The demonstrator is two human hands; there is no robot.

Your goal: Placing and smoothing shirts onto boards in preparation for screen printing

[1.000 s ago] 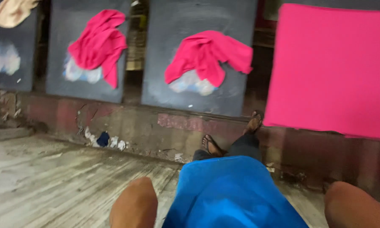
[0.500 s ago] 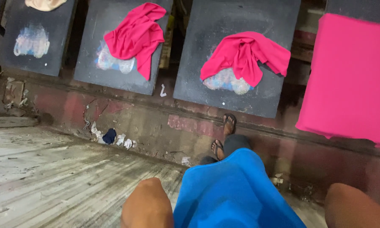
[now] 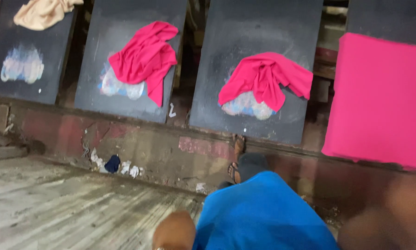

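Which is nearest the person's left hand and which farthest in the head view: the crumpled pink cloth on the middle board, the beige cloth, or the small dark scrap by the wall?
From the left hand, at the bottom edge:
1. Dark scrap, on the ground up and left.
2. Pink cloth, on the middle board above.
3. Beige cloth, top left corner.

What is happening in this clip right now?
A person looks down over a row of dark slanted boards. Two boards carry crumpled pink shirts, one carries a beige cloth, and a pink cloth lies flat on the far right one. The left arm and the blurred right arm hang low beside the blue garment; neither hand shows clearly.
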